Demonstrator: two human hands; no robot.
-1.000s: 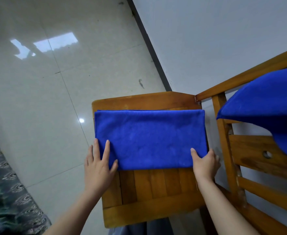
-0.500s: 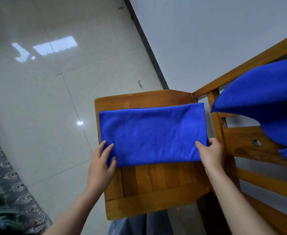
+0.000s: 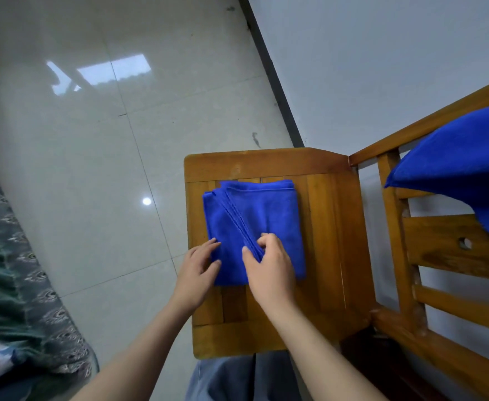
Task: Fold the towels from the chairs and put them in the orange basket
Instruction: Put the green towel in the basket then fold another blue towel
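A blue towel (image 3: 269, 215) lies folded into a small, slightly skewed rectangle on the wooden chair seat (image 3: 327, 227). Its top layer runs diagonally across the lower one. My right hand (image 3: 267, 267) pinches the folded-over edge near the towel's front. My left hand (image 3: 199, 270) rests flat with fingertips on the towel's front left corner. A second blue towel (image 3: 463, 166) hangs over the chair's backrest rail at the right. The orange basket is not in view.
The chair's wooden backrest (image 3: 451, 256) with slats stands on the right. Glossy white floor tiles (image 3: 92, 169) spread to the left. A patterned green fabric (image 3: 9, 270) edges the lower left. A white wall (image 3: 382, 68) is behind the chair.
The long towel strip has been folded in half sideways: my right hand carried the right end over to the left. Both hands now sit close together at the towel's front.
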